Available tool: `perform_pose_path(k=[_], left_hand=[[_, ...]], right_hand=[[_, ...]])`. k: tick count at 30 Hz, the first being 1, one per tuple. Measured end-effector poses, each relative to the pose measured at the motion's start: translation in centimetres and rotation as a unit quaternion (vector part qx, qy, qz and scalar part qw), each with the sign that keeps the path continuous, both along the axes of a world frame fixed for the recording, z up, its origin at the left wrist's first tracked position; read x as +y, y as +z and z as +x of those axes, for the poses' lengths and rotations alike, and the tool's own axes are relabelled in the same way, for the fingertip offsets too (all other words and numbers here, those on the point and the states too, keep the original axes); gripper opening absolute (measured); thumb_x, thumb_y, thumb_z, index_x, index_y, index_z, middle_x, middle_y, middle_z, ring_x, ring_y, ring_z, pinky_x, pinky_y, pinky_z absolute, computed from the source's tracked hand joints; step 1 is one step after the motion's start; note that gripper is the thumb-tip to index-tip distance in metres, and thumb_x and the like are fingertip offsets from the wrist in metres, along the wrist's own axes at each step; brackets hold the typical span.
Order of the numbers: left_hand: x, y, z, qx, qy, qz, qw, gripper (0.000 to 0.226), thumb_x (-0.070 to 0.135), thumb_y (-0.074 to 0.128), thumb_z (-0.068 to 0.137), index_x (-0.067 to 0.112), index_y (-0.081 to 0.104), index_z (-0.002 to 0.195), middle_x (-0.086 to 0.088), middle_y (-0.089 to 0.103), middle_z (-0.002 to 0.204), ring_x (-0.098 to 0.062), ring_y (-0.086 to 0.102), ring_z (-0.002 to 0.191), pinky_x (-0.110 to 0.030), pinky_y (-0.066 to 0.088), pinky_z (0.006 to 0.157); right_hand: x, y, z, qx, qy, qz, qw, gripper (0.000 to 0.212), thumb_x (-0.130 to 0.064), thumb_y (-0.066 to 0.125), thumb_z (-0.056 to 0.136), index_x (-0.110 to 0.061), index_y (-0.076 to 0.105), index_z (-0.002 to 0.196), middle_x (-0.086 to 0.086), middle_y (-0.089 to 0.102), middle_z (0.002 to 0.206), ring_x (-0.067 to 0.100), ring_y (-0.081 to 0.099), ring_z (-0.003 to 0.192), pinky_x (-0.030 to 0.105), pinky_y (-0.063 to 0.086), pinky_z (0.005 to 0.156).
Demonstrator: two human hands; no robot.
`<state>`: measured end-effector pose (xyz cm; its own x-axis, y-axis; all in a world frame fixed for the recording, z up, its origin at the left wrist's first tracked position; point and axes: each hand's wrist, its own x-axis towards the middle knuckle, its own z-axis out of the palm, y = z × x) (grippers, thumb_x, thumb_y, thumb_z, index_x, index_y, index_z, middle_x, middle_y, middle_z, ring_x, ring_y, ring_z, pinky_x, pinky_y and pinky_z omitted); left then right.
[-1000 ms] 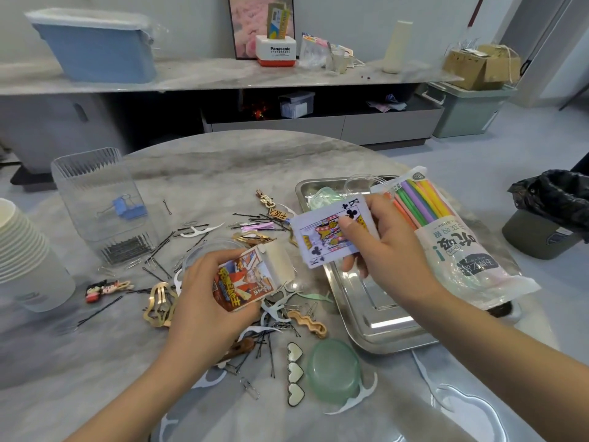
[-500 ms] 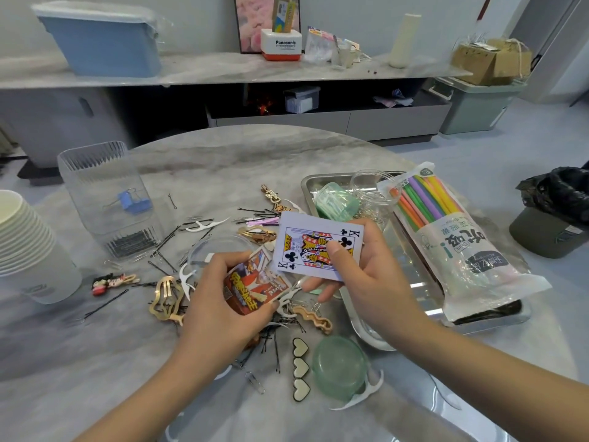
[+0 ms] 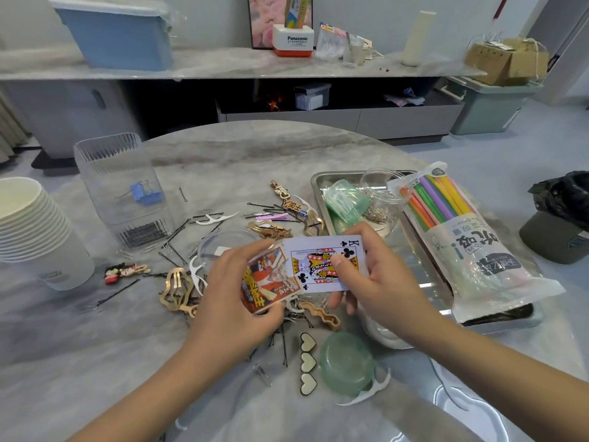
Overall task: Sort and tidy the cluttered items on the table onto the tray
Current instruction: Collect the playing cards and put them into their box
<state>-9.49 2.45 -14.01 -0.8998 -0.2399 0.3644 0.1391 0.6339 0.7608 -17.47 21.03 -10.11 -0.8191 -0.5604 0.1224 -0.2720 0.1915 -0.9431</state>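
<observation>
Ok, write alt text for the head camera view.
A person's left hand holds a card box while the right hand slides a king of clubs toward it, above a marble table strewn with hairpins. A metal tray on the right holds a straw pack.

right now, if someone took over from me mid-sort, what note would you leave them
Left hand: grip on the card box, flap end toward the card.
Right hand: pinches the king of clubs at the box mouth, not yet in.
On the tray: straw pack, green jar, clear jar of clips.
Left on the table: hairpins, gold clips, floss picks, heart clip, green lid, keychains, doll clip.
Next, probably: slide the card in, close the box, set it on the tray, then sort the loose bits.
</observation>
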Motion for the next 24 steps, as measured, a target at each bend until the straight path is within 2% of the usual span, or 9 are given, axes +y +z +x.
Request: perform_pose_path(k=[2,6,9,12,16,19,21,24], left_hand=[[0.1,0.1,0.1,-0.016,-0.015,-0.007,1.0,0.077,0.021,0.068,0.063,0.056,0.038,0.125,0.027,0.041,0.117,0.004,0.042,0.112,-0.003,0.032,0.09],[-0.1,0.2,0.0,-0.029,-0.014,-0.078,0.996,0.079,0.03,0.063,0.063,0.064,0.029,0.126,0.023,0.036,0.108,-0.006,0.041,0.102,-0.022,0.036,0.089],[-0.3,0.3,0.0,-0.024,-0.015,-0.134,0.991,0.075,0.034,0.065,0.061,0.056,0.033,0.126,0.015,0.038,0.104,-0.009,0.042,0.094,-0.022,0.036,0.078],[-0.5,0.6,-0.1,-0.02,-0.026,-0.143,0.989,0.073,0.034,0.066,0.059,0.048,0.036,0.124,0.013,0.04,0.105,-0.007,0.046,0.091,-0.018,0.041,0.069],[-0.6,0.7,-0.1,-0.016,-0.048,-0.178,0.983,0.069,0.035,0.066,0.059,0.038,0.035,0.121,0.008,0.046,0.106,-0.009,0.045,0.091,-0.029,0.047,0.067],[-1.0,1.1,-0.2,-0.003,-0.062,-0.205,0.977,0.066,0.035,0.065,0.059,0.032,0.037,0.119,0.005,0.052,0.106,-0.009,0.043,0.094,-0.026,0.044,0.068],[-1.1,1.3,-0.3,-0.001,-0.075,-0.216,0.973,0.066,0.037,0.063,0.061,0.03,0.037,0.121,0.008,0.05,0.107,-0.007,0.043,0.094,-0.022,0.041,0.07],[-1.1,1.1,-0.1,-0.034,-0.099,-0.216,0.971,0.072,0.038,0.068,0.064,0.034,0.031,0.125,0.017,0.04,0.101,0.004,0.035,0.087,-0.005,0.032,0.067]], right_hand=[[0.2,0.2,-0.4,-0.018,0.009,0.011,1.0,0.018,-0.025,0.05,0.092,-0.04,0.046,0.084,0.0,0.071,0.078,0.027,0.066,0.05,0.027,0.043,0.038],[0.2,0.7,-0.5,-0.059,0.014,0.014,0.998,0.022,-0.017,0.052,0.088,-0.037,0.05,0.079,0.001,0.073,0.077,0.028,0.066,0.05,0.028,0.046,0.038],[0.2,0.7,-0.5,-0.071,-0.001,0.025,0.997,0.014,-0.022,0.062,0.088,-0.032,0.053,0.085,0.004,0.073,0.083,0.03,0.07,0.06,0.036,0.052,0.046],[-0.1,0.4,0.0,-0.064,-0.01,0.016,0.998,0.017,-0.026,0.061,0.09,-0.033,0.048,0.096,0.002,0.072,0.081,0.027,0.067,0.053,0.027,0.045,0.037],[-0.3,0.4,0.1,-0.043,-0.003,0.052,0.998,0.023,-0.026,0.063,0.088,-0.036,0.045,0.079,0.0,0.07,0.071,0.021,0.061,0.041,0.019,0.04,0.037],[-0.1,0.6,-0.3,-0.047,0.001,0.075,0.996,0.026,-0.026,0.067,0.085,-0.038,0.047,0.074,-0.003,0.071,0.072,0.025,0.063,0.044,0.017,0.039,0.037],[0.0,0.5,-0.4,-0.049,-0.002,0.065,0.997,0.022,-0.027,0.068,0.084,-0.036,0.049,0.078,0.0,0.071,0.074,0.027,0.064,0.046,0.018,0.04,0.036],[0.1,0.5,-0.5,-0.023,-0.012,0.061,0.998,0.019,-0.028,0.066,0.085,-0.031,0.047,0.086,0.0,0.071,0.077,0.025,0.063,0.045,0.021,0.041,0.036]])
